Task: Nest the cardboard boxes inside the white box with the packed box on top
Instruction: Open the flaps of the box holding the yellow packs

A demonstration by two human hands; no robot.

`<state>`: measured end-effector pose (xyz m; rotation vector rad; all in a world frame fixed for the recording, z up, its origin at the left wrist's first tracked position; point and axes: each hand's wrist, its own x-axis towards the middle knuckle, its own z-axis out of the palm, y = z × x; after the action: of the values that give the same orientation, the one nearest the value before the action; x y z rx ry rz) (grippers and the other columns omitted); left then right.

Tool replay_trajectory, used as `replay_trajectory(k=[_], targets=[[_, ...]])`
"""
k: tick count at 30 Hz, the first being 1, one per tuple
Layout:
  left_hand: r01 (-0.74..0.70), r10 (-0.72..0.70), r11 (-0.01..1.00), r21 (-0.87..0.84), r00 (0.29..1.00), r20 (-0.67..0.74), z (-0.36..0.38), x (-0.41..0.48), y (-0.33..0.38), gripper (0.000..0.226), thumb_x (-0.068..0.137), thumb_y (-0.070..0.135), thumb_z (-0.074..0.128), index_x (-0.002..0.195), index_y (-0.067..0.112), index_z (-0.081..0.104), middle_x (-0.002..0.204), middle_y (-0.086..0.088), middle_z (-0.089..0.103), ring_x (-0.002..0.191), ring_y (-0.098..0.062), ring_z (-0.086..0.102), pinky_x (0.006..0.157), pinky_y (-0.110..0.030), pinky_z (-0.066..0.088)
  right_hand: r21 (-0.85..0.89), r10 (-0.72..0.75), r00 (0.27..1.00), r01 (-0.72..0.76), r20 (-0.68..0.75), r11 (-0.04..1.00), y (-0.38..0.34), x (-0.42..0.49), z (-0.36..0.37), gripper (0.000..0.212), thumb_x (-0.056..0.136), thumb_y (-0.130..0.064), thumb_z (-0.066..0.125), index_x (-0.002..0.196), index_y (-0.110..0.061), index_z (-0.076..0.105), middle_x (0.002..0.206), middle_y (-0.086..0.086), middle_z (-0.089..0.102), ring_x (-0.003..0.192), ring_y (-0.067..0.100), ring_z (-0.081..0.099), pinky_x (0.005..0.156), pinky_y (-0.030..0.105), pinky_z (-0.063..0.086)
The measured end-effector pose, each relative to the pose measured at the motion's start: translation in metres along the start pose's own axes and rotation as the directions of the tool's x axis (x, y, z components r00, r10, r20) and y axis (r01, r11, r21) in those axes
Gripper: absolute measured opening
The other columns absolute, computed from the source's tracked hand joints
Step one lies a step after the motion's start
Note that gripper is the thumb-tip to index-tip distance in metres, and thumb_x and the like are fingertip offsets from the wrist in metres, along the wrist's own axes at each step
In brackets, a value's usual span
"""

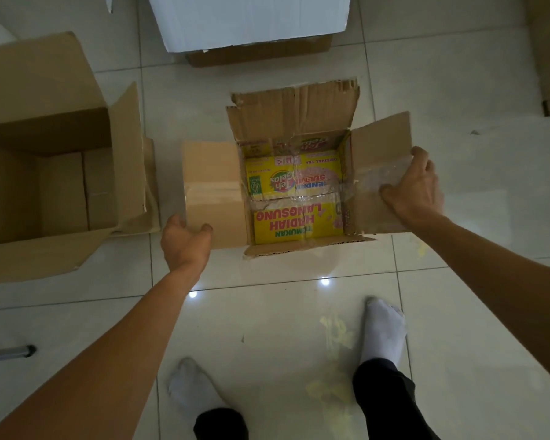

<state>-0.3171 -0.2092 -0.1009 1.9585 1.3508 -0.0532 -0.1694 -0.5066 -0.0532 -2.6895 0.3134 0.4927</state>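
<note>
At nine o'clock a large brown box (pixel 45 147) stands open on the tiled floor (pixel 299 328), its flaps spread and, as far as its shaded inside shows, holding nothing. Just right of it, near the centre, the left hand (pixel 185 242) is open with curled fingers, cupping the near corner of the left flap (pixel 213 192) of the packed box (pixel 296 249); I cannot tell whether it presses or only touches. That box sits at the centre with all four flaps open, showing yellow tea cartons (pixel 294 198) packed inside. At three o'clock the right hand (pixel 416 188) is closed on the outer edge of the right flap (pixel 378 173), thumb on the taped upper face. At twelve o'clock the white box (pixel 248 17) stands well apart, with brown cardboard showing beneath its near edge; how it sits I cannot tell. By my reading the task is barely begun: nothing visibly rests inside the white box, the packed box is not yet closed, and the nesting and the final stacking remain.
</note>
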Motion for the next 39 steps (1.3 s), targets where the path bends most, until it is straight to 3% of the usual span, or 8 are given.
replay_trajectory(k=[4,8,12,15,23,31,34,39], targets=[[0.038,-0.036,0.999,-0.034,0.998,0.055,-0.015,-0.005,0.003,0.065,0.073,0.023,0.069,0.132,0.009,0.044,0.133,-0.011,0.050,0.116,-0.029,0.051,0.093,-0.033,0.044,-0.085,-0.248,0.963,0.240,-0.103,0.967,-0.028,-0.024,-0.007,0.056,0.083,-0.017,0.061,0.134,-0.013,0.037,0.136,0.016,0.045,0.123,0.035,0.045,0.105,0.048,0.033],[0.015,0.013,0.984,-0.176,0.987,0.160,-0.044,-0.018,0.014,0.014,0.074,0.017,0.066,0.088,0.016,0.066,0.083,-0.001,0.066,0.081,-0.024,0.063,0.066,-0.024,0.042,-0.019,-0.341,0.940,0.342,0.022,0.940,-0.089,-0.053,0.005,0.037,0.084,-0.025,0.058,0.119,-0.013,0.051,0.120,0.013,0.057,0.107,0.034,0.055,0.093,0.045,0.041],[-0.024,0.168,0.927,-0.375,0.919,0.357,-0.094,-0.017,0.018,0.022,0.078,0.019,0.068,0.059,0.017,0.057,0.050,0.002,0.054,0.046,-0.011,0.049,0.050,-0.022,0.043,0.208,-0.265,0.939,0.221,0.218,0.953,-0.151,-0.082,0.029,0.031,0.084,-0.030,0.064,0.111,-0.016,0.055,0.102,0.006,0.061,0.089,0.025,0.059,0.074,0.037,0.050],[-0.028,0.195,0.916,-0.401,0.904,0.382,-0.142,0.000,0.012,0.033,0.079,0.029,0.068,0.060,0.009,0.050,0.050,-0.006,0.045,0.046,-0.014,0.040,0.051,-0.022,0.041,0.317,-0.217,0.933,0.122,0.285,0.941,-0.190,-0.103,0.050,0.031,0.084,-0.029,0.066,0.109,-0.014,0.055,0.087,0.005,0.061,0.075,0.023,0.059,0.063,0.033,0.049],[-0.118,0.178,0.941,-0.318,0.970,0.166,-0.243,0.095,-0.026,0.031,0.086,0.025,0.065,0.060,0.014,0.051,0.047,0.014,0.044,0.046,-0.001,0.040,0.046,-0.015,0.038,0.366,-0.186,0.895,0.028,0.405,0.930,-0.272,-0.132,0.098,0.042,0.083,-0.031,0.067,0.118,-0.012,0.050,0.071,-0.005,0.056,0.068,0.017,0.053,0.056,0.028,0.039],[-0.022,0.022,0.999,0.026,1.000,0.010,-0.287,0.187,-0.074,0.011,0.083,0.023,0.068,0.089,0.018,0.062,0.088,0.001,0.064,0.083,-0.017,0.059,0.065,-0.023,0.043,0.415,-0.106,0.881,-0.109,0.462,0.903,-0.314,-0.132,0.141,0.058,0.079,-0.026,0.072,0.126,-0.014,0.041,0.104,0.014,0.060,0.079,0.024,0.055,0.053,0.025,0.039],[0.049,-0.021,0.979,0.199,0.990,-0.142,-0.309,0.225,-0.087,0.049,0.075,0.028,0.074,0.117,0.015,0.054,0.122,-0.013,0.056,0.110,-0.031,0.054,0.093,-0.044,0.045,0.442,-0.020,0.927,-0.160,0.375,0.882,-0.328,-0.128,0.151,0.060,0.077,-0.024,0.072,0.127,-0.016,0.039,0.105,0.011,0.057,0.079,0.024,0.057,0.051,0.024,0.042],[0.156,-0.081,0.957,0.246,0.953,-0.291,-0.347,0.280,-0.111,0.087,0.060,0.035,0.078,0.133,0.008,0.039,0.136,-0.016,0.044,0.126,-0.035,0.040,0.100,-0.054,0.039,0.427,-0.008,0.938,-0.151,0.347,0.892,-0.342,-0.126,0.168,0.055,0.078,-0.023,0.072,0.125,-0.011,0.047,0.108,0.006,0.057,0.094,0.026,0.058,0.076,0.034,0.052]])
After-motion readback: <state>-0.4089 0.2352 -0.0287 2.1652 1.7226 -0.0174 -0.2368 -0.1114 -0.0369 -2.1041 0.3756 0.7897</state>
